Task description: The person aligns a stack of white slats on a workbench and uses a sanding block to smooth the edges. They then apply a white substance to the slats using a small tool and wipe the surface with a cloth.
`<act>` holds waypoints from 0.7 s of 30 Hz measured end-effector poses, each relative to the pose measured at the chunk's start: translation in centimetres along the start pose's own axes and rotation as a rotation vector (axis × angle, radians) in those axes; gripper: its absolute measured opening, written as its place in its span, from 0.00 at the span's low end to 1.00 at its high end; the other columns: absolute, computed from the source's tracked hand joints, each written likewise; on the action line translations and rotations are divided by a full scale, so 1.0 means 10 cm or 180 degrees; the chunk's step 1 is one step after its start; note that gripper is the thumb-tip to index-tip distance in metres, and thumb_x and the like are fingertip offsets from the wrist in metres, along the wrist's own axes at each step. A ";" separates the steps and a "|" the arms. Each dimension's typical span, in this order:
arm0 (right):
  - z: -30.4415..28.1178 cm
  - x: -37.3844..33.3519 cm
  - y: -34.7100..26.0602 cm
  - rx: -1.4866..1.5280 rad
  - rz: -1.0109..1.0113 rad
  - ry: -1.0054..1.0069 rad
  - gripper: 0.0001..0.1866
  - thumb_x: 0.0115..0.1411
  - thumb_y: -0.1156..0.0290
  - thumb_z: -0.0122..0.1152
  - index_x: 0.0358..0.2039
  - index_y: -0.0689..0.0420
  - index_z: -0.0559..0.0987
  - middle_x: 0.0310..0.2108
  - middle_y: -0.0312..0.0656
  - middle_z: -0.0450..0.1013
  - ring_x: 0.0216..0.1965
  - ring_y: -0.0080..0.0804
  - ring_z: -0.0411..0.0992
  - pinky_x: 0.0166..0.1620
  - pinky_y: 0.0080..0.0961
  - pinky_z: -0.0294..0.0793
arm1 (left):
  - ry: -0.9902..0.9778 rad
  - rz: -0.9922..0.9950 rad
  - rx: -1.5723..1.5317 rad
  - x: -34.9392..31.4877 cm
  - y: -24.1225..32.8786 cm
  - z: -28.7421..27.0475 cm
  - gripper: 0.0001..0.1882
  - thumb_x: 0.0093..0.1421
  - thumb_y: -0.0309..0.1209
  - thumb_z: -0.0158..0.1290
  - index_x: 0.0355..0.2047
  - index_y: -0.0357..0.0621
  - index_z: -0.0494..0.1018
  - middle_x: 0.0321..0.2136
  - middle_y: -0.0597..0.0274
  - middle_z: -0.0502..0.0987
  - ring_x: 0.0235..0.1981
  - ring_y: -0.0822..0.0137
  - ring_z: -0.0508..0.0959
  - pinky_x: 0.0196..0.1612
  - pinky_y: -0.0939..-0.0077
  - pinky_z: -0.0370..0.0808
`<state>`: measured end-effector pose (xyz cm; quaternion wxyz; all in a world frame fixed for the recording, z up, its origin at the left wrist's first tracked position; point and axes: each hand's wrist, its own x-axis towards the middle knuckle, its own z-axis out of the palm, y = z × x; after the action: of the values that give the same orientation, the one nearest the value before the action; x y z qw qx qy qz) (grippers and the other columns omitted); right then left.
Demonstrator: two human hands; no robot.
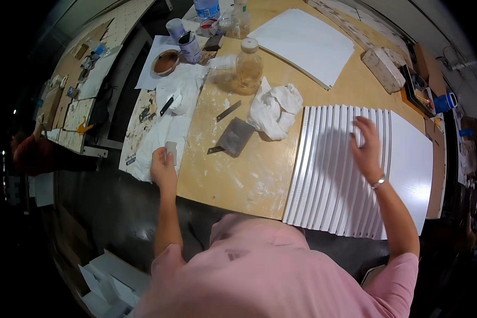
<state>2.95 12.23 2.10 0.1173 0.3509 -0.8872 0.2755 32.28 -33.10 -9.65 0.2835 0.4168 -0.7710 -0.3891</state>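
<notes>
My left hand [164, 168] is closed with a thin, small grey rectangular piece [170, 150] pinched between thumb and fingers. It hovers over the table's left edge, beside a white cloth [161, 127]. My right hand [367, 146], a watch at its wrist, reaches over a white ribbed panel [328, 175]. Its fingers are bent and apart from the thumb, with only the white ribs showing between them. In the middle lie a dark grey square pad [236, 137], a dark flat blade [228, 111] and a crumpled white rag [275, 110].
A lidded clear jar [249, 66] stands behind the rag, near a paint can [190, 47] and a brown bowl [166, 62]. White sheets [305, 45] are stacked at the back. A pale block [382, 70] and a blue mug [444, 103] are at the far right.
</notes>
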 end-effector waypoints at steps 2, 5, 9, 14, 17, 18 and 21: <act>0.52 0.13 -0.64 0.1317 0.0369 -0.0863 0.19 0.54 0.82 0.60 0.48 0.61 0.77 0.50 0.49 0.74 0.54 0.45 0.71 0.59 0.35 0.68 | -0.0317 -0.0186 -0.1321 0.02 0.31 0.06 0.10 0.66 0.25 0.53 0.46 0.34 0.71 0.37 0.59 0.78 0.39 0.73 0.76 0.43 0.79 0.73; 1.16 0.29 -1.45 0.2908 0.0926 -0.1992 0.28 0.60 0.75 0.59 0.62 0.58 0.71 0.54 0.42 0.72 0.53 0.34 0.71 0.59 0.32 0.67 | -0.1764 -0.1089 -0.2883 -0.08 0.97 0.33 0.12 0.68 0.30 0.50 0.48 0.35 0.70 0.37 0.57 0.78 0.38 0.69 0.78 0.43 0.75 0.74; 1.48 0.38 -1.86 0.5473 0.2096 -0.2160 0.30 0.59 0.74 0.57 0.64 0.59 0.68 0.48 0.36 0.73 0.52 0.27 0.71 0.57 0.27 0.69 | -0.2974 -0.1776 -0.3705 -0.10 1.26 0.75 0.13 0.71 0.33 0.47 0.49 0.38 0.71 0.39 0.57 0.78 0.37 0.67 0.80 0.42 0.70 0.78; 1.48 0.30 -1.71 0.5693 0.2320 -0.1431 0.26 0.58 0.74 0.58 0.59 0.59 0.71 0.47 0.34 0.73 0.49 0.25 0.71 0.56 0.25 0.68 | -0.3168 -0.1628 -0.3091 -0.04 1.46 0.95 0.09 0.68 0.29 0.50 0.46 0.40 0.71 0.34 0.60 0.80 0.34 0.70 0.81 0.34 0.79 0.77; 1.54 0.27 -1.54 0.5649 0.2400 -0.1041 0.26 0.59 0.75 0.57 0.59 0.60 0.71 0.50 0.37 0.74 0.52 0.27 0.70 0.59 0.28 0.66 | -0.3324 -0.0862 -0.2422 0.30 1.18 1.23 0.08 0.64 0.24 0.53 0.43 0.40 0.72 0.34 0.64 0.79 0.35 0.72 0.79 0.35 0.80 0.76; 1.56 0.27 -1.50 0.5558 0.2436 -0.0815 0.24 0.59 0.74 0.56 0.58 0.60 0.72 0.48 0.36 0.74 0.50 0.25 0.70 0.56 0.26 0.67 | -0.3392 -0.0458 -0.2165 0.47 1.10 1.38 0.08 0.62 0.22 0.54 0.43 0.40 0.72 0.34 0.65 0.78 0.36 0.73 0.79 0.36 0.80 0.76; 1.46 0.34 -1.46 0.5552 0.2577 -0.0406 0.23 0.58 0.75 0.52 0.56 0.61 0.72 0.46 0.37 0.74 0.47 0.26 0.71 0.52 0.25 0.71 | -0.1571 0.0932 -0.0566 0.82 1.43 1.67 0.23 0.52 0.28 0.66 0.47 0.39 0.71 0.41 0.57 0.79 0.41 0.62 0.79 0.45 0.69 0.76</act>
<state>10.30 -6.77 -2.61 -0.3372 -0.0038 -0.4288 0.8381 9.50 -29.14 -5.66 0.1761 0.1676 -0.8314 -0.4997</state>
